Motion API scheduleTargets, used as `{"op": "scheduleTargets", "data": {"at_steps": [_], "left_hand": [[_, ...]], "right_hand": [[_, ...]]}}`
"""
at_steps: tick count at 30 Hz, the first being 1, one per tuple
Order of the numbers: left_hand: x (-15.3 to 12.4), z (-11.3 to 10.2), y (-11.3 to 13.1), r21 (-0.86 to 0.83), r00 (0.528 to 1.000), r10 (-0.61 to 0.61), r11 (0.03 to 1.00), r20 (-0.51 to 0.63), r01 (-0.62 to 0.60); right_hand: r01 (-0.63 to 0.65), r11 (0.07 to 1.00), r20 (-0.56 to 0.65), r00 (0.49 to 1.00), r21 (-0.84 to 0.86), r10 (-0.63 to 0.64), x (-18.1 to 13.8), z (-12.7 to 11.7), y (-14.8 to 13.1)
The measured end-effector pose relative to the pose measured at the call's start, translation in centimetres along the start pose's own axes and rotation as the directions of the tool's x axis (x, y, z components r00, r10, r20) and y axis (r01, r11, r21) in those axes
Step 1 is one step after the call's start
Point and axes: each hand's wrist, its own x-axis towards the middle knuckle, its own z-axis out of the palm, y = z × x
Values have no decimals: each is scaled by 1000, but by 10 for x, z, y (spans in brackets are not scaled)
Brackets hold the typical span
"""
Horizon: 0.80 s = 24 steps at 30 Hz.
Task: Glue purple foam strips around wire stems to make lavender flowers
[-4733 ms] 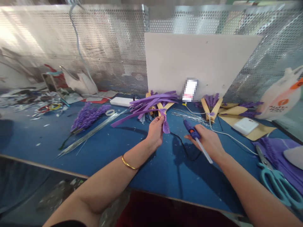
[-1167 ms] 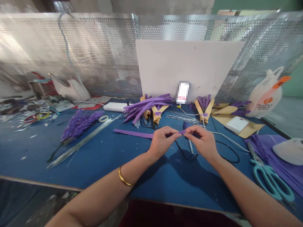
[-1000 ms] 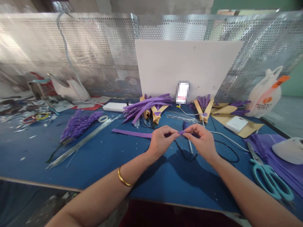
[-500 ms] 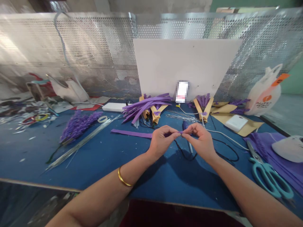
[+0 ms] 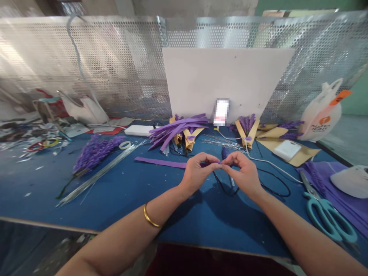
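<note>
A purple paper strip (image 5: 161, 163) stretches left across the blue table from between my fingers. My left hand (image 5: 197, 170) pinches it close to its right end. My right hand (image 5: 243, 168) meets the left with thumb and fingertips together at that same end, which the fingers mostly hide. Just behind my right hand lies a glue gun (image 5: 225, 152) with a dark purple, glittery body, partly covered by the hand; a clear stick shows below it. A black cord (image 5: 222, 186) loops beneath both hands.
More purple strips (image 5: 181, 128) are heaped behind my hands, by small wrapped lavender bouquets (image 5: 246, 128). To the left are a lavender bunch (image 5: 94, 151), a wire bundle (image 5: 106, 170) and a tape roll (image 5: 124, 145). Teal-handled scissors (image 5: 327, 214) lie right, near purple sheets (image 5: 350, 203) and a white box (image 5: 286, 149).
My fingertips have shifted slightly on the strip's end, with both thumbs now closer together. The arms and the things on the table stay where they were.
</note>
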Motion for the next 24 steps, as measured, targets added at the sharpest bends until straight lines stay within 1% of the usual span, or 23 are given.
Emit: {"op": "scheduleTargets", "data": {"at_steps": [6,10,15,17,20,24], "left_hand": [[-1,-1,1,24,997,66,997,41,-67],[-1,-2,2,-40,998,37,999,58,-34],[-1,-1,3,-3,999,42,999,17,-41],[-1,0,3,-19,1000,17,1000,7,-17],[-1,-1,3,-14,1000,-15,1000,26,15],[-1,-1,2,35,999,14,999,37,-15]], "right_hand": [[-23,999,23,999,47,22,0,0,2],[-56,995,15,998,76,55,0,0,1],[-59,995,44,997,77,56,-1,1,-2],[-54,995,32,998,81,51,-1,1,-2],[-39,997,15,999,72,38,-1,1,-1],[-17,999,41,999,50,15,-2,2,0]]}}
